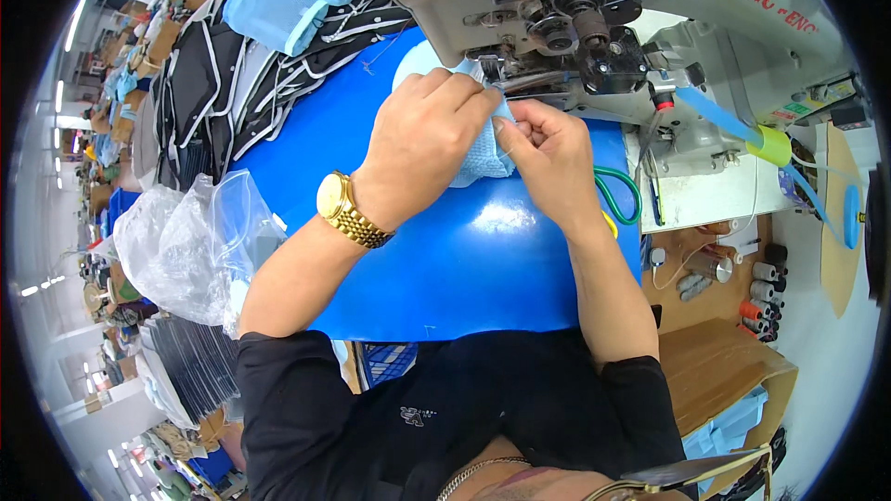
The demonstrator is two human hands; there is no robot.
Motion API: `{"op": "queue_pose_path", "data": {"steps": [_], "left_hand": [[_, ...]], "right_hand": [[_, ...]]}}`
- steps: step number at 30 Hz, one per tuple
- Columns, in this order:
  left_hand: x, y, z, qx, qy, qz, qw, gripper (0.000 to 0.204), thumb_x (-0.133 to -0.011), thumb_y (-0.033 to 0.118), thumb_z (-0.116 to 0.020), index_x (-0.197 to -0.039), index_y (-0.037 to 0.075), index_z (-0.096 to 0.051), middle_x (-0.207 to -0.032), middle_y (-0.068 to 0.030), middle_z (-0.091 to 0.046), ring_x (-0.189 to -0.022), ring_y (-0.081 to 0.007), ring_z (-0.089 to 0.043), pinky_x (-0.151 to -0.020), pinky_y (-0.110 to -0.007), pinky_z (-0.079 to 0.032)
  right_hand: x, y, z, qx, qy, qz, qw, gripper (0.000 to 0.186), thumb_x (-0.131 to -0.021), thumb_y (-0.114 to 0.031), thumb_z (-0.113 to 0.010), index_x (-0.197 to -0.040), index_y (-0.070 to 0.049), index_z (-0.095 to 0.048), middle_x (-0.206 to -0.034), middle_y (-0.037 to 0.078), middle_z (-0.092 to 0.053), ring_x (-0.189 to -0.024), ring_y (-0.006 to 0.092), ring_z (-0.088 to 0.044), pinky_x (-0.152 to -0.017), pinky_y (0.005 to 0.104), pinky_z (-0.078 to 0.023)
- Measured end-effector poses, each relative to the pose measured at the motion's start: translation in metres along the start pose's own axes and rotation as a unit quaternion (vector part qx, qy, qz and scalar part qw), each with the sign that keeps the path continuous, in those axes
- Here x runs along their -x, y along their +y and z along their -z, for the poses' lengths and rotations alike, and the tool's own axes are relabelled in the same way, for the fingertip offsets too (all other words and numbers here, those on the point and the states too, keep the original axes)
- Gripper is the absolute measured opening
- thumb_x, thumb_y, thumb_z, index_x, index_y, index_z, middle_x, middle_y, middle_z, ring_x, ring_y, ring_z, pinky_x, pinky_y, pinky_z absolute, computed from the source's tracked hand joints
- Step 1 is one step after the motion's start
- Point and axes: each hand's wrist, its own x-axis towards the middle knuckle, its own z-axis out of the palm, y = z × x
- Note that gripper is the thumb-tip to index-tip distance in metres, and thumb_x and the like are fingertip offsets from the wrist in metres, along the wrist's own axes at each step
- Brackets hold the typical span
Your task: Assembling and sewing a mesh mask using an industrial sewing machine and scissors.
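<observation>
A light blue textured fabric piece [483, 162] lies under the head of a grey sewing machine [436, 0], its upper part close to the presser foot [492, 70]. My left hand [422, 144], with a gold watch on the wrist, is closed on the fabric from the left, fingers bent and fingertips partly hidden. On the other side, my right hand [555, 153] pinches the fabric's right edge between thumb and fingers. Both hands are nearly touching, just in front of the needle area. Part of the fabric is covered by my left hand.
A blue work surface [418, 288] lies beneath. Black pieces with white edging [209, 83] and light blue mesh pieces [278, 14] are piled at far left. Nearer are clear plastic bags [172, 246]. Green-handled scissors [635, 209] lie right; thread spools [763, 290] and a cardboard box [780, 385] sit lower.
</observation>
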Motion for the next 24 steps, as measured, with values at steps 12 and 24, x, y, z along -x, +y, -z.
{"op": "queue_pose_path", "data": {"steps": [12, 24], "left_hand": [[0.003, -0.004, -0.001, 0.017, 0.021, -0.003, 1.000, 0.023, -0.072, 0.008, -0.063, -0.095, 0.007, -0.068, -0.088, -0.0040, -0.064, -0.082, -0.0207, -0.060, -0.070, -0.033, -0.048], [0.003, -0.008, -0.001, 0.021, 0.029, -0.019, 0.999, 0.021, -0.072, 0.007, -0.063, -0.092, 0.006, -0.068, -0.087, -0.0044, -0.064, -0.082, -0.0213, -0.060, -0.074, -0.034, -0.048]], "right_hand": [[-0.001, -0.001, 0.002, 0.012, 0.004, 0.009, 1.000, 0.013, -0.083, -0.012, -0.068, -0.086, 0.001, -0.069, -0.058, 0.004, -0.059, -0.050, 0.0073, -0.048, -0.048, 0.0267, -0.039], [-0.005, -0.005, 0.005, 0.111, -0.008, 0.033, 0.993, 0.015, -0.083, -0.014, -0.068, -0.084, 0.001, -0.069, -0.060, 0.009, -0.063, -0.049, 0.0141, -0.056, -0.049, 0.0289, -0.043]]}}
